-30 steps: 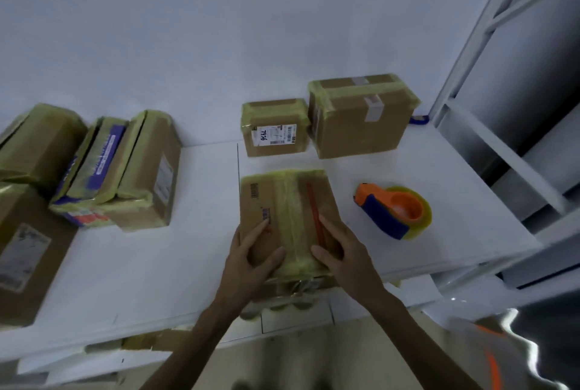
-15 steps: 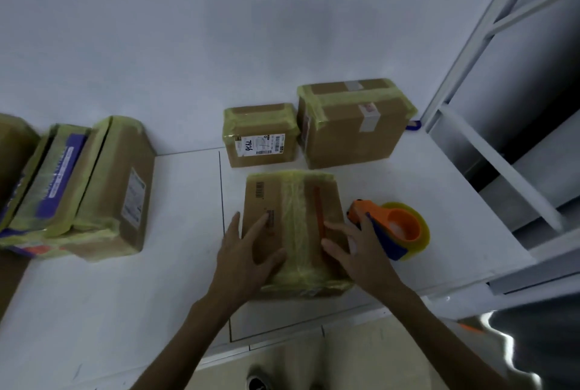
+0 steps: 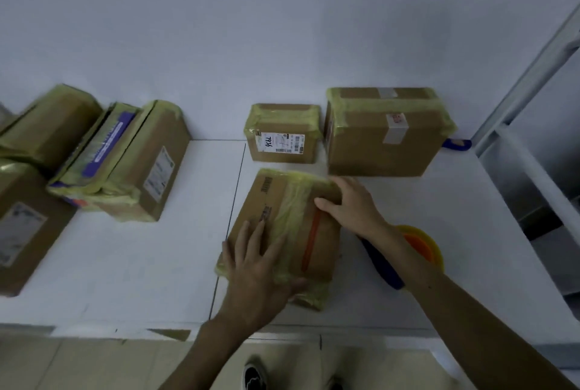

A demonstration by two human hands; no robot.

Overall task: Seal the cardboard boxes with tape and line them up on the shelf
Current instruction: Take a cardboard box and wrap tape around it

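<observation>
While pressing the left grip (image 3: pixel 254 267) flat, fingers straight, on the near left corner of the tape-wrapped cardboard box (image 3: pixel 276 201), hooks the right grip (image 3: pixel 351 204) round the far right corner of it, fingers curled over the edge (thumb on top, near the red strip (image 3: pixel 310 239)). Holds that box flat on the white shelf (image 3: pixel 141 264), turned slightly askew. Covers part of the orange and blue tape dispenser (image 3: pixel 420 245) with the right forearm. Has, just beyond the right grip, a large taped box (image 3: pixel 386 145) and, beside it, a small labelled box (image 3: pixel 282 138) against the wall; well left of the left grip, more taped boxes (image 3: pixel 150 170).
</observation>
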